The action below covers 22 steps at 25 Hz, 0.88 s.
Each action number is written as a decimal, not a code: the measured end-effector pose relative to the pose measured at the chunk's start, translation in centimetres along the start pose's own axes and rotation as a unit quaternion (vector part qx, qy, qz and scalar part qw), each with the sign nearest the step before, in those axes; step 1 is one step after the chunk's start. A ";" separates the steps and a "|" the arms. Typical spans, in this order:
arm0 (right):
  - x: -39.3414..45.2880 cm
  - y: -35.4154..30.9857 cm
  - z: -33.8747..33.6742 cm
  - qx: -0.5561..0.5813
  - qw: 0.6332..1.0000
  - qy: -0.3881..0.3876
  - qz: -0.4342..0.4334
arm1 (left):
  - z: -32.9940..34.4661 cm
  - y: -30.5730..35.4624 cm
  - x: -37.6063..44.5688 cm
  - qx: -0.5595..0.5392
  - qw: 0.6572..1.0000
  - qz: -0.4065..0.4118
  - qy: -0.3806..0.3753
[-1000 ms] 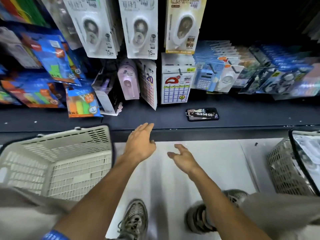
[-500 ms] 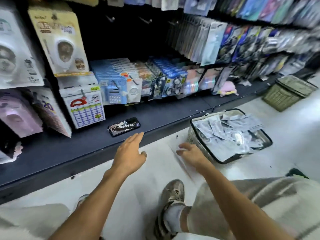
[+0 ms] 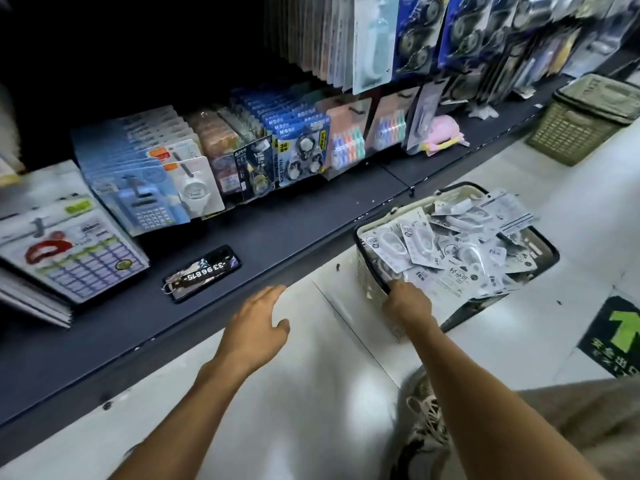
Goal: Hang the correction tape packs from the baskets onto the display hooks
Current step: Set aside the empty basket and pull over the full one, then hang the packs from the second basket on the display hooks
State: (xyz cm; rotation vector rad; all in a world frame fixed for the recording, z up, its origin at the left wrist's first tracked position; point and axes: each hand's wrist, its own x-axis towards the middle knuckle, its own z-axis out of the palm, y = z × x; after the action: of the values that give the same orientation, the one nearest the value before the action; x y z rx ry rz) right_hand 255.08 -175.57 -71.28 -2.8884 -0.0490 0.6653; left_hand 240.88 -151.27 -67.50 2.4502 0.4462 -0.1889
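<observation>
A cream basket (image 3: 367,271) with a black handle stands on the floor by the shelf, heaped with white correction tape packs (image 3: 450,251). My right hand (image 3: 407,304) is at the basket's near corner, its fingers curled over the rim and handle next to the packs. My left hand (image 3: 258,327) hovers with relaxed fingers, holding nothing, just in front of the dark shelf edge (image 3: 311,268). Above the shelf, display hooks carry rows of hung packs (image 3: 415,36).
A phone with a key tag (image 3: 202,271) lies on the shelf near my left hand. Calculators, calendars and tape packs stand along the shelf. A green basket (image 3: 581,129) sits on the floor at the far right. A green arrow sticker (image 3: 616,334) and my shoe (image 3: 426,424) are on the floor.
My view swung right from the empty cream basket to the full one. My right hand reached forward and closed on the full basket's near rim. My left hand stayed by the shelf edge.
</observation>
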 end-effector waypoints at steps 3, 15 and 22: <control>-0.2 -1.7 0.1 0.004 0.999 0.000 -0.037 | -0.8 0.7 1.5 -0.013 1.000 -0.026 0.003; -12.7 -13.8 9.6 0.115 0.911 -0.230 -0.323 | -1.4 -4.8 -2.0 -0.101 0.969 -0.226 0.024; -15.4 -16.1 8.5 0.142 0.869 -0.289 -0.375 | -2.1 -9.9 -9.4 -0.103 0.927 -0.355 0.064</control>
State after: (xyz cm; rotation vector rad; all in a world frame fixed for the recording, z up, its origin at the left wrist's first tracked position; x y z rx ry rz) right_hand 237.69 -159.48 -69.26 -2.0250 -0.9908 1.1837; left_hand 228.59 -145.14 -69.20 2.0045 1.3320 -0.2633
